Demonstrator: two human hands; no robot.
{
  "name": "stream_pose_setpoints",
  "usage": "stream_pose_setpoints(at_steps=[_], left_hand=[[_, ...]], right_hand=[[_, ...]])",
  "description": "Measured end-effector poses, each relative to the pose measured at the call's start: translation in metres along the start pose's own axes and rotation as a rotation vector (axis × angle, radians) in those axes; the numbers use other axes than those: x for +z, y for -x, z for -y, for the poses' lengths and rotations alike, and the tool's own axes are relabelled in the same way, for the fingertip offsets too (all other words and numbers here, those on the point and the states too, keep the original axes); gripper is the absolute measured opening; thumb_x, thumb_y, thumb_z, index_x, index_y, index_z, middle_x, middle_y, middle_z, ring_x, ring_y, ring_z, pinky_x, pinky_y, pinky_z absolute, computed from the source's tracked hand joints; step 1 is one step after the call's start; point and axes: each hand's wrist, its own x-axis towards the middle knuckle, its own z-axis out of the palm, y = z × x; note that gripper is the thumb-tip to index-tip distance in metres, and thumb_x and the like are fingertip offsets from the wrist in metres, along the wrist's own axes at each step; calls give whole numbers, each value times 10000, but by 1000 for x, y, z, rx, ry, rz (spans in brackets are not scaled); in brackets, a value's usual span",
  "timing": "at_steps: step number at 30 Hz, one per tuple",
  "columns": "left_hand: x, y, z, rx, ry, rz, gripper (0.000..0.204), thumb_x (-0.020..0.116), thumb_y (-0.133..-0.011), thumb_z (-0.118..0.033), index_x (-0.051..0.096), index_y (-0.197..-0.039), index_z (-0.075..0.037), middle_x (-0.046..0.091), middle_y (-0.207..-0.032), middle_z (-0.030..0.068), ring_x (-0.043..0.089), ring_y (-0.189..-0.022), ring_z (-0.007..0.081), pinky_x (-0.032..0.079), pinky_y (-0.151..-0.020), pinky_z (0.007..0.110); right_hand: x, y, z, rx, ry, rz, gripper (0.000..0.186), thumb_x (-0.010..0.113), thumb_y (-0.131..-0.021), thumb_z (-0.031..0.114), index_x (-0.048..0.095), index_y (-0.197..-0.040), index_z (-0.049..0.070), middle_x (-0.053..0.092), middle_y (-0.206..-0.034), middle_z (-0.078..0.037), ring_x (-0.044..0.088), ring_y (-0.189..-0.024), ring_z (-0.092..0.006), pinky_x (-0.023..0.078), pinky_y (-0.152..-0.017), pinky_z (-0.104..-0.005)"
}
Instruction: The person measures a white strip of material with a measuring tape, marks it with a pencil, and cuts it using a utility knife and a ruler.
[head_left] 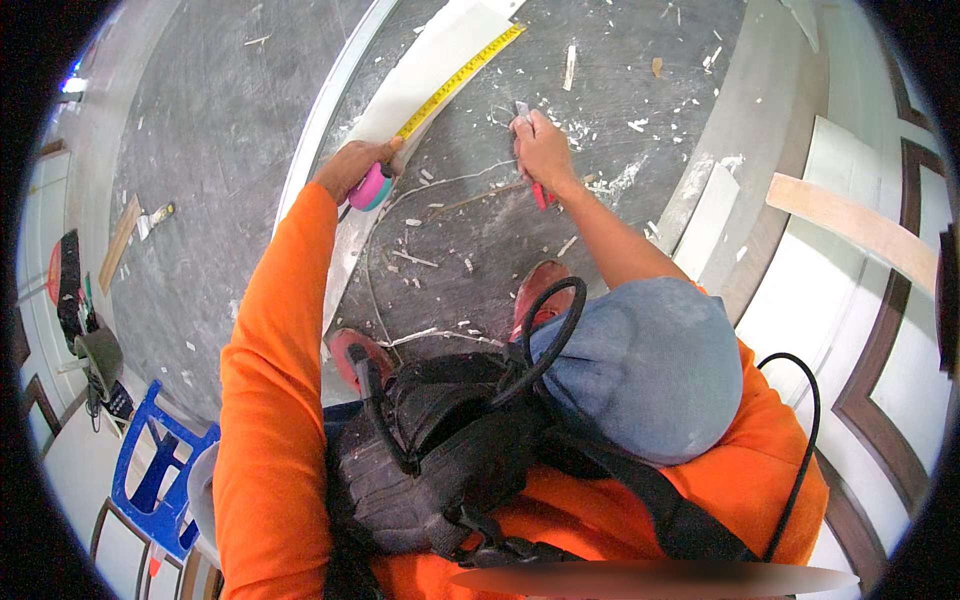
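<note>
My left hand [355, 165] grips a pink and teal tape measure [370, 188], with its yellow blade [460, 77] drawn out along a white strip board [431, 61] toward the upper middle. The board lies at a slant on the dusty dark floor. My right hand [542, 152] is closed on a red-handled tool [543, 197] with a metal tip showing above the fingers, to the right of the board and apart from it. A long white trim [306, 170] runs along the board's left. My red shoes [358, 358] show below.
White offcuts and shavings [570, 67] litter the floor. At left lie a wooden strip [119, 244], several tools [94, 354] and a blue plastic stool [152, 455]. At right are a pale board [705, 215], a plywood strip [852, 228] and white panels with brown trim [898, 355].
</note>
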Motion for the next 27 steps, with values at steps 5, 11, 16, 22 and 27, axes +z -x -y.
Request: stream_pose_setpoints(at_steps=[5, 11, 16, 22, 27], left_hand=[[-3, -12, 18, 15, 11, -90, 452, 593, -922, -476, 699, -886, -38, 660, -737, 38, 601, -631, 121, 474, -610, 273], [-3, -12, 18, 63, -15, -91, 391, 618, -915, -399, 697, -908, -16, 686, -793, 56, 613, -669, 111, 478, -634, 280], [-10, -33, 28, 172, -295, -69, 431, 630, -897, -388, 693, -952, 35, 694, -816, 86, 611, -699, 146, 486, -667, 318], [-8, -36, 8, 79, -537, -56, 453, 638, -887, -379, 678, -1048, 43, 697, -845, 111, 613, -707, 182, 495, -695, 341], [-4, -40, -5, 74, -526, -6, 430, 556, -883, -368, 677, -1044, 11, 682, -957, 200, 654, -828, 249, 478, -767, 393]], right_hand=[[6, -1, -1, -74, -12, -52, 277, 510, -941, 286, 539, -853, 25, 598, -664, -193, 614, -621, -372, 461, -601, -463], [-12, 11, 32, 193, -247, 103, 264, 506, -958, 248, 534, -821, 24, 572, -580, -91, 565, -406, -204, 433, -421, -367], [-9, 9, 27, 134, -213, 75, 254, 496, -966, 253, 574, -859, 36, 570, -567, -60, 561, -395, -174, 427, -388, -344], [-10, 11, 29, 171, -210, 78, 255, 501, -963, 247, 573, -847, 31, 563, -563, -54, 557, -389, -163, 416, -375, -335], [-17, 6, 21, 163, -247, 72, 255, 500, -959, 245, 563, -837, 30, 556, -556, -54, 522, -346, -153, 392, -355, -327]])
